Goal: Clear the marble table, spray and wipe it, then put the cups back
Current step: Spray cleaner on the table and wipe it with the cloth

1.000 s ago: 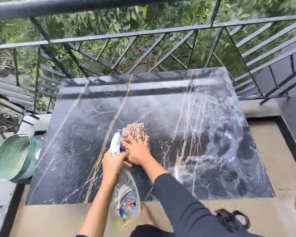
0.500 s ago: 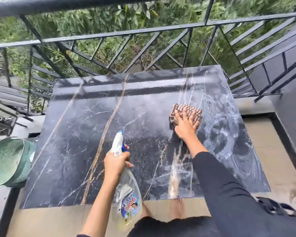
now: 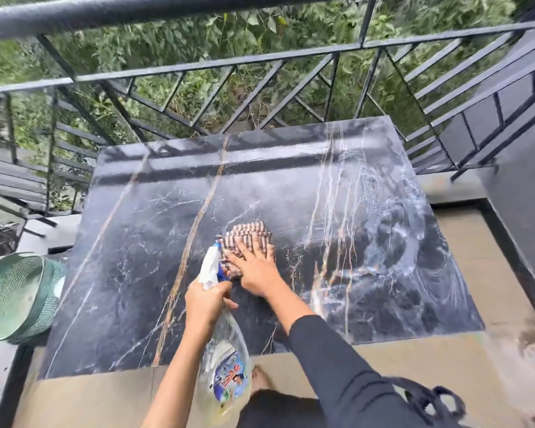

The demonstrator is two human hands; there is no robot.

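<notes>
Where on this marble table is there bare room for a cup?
Bare: marble table left half, beside the green basket; far strip along the railing. Right side bare but sudsy. Crowded: near middle, left hand gripping spray bottle, right hand pressing striped cloth.

1. One marble worktop (image 3: 136,288).
2. One striped cloth (image 3: 249,234).
3. One spray bottle (image 3: 226,366).
4. One green basket (image 3: 13,295).
5. One metal railing (image 3: 198,66).
6. Two grips: left grip (image 3: 206,304), right grip (image 3: 257,270).
</notes>
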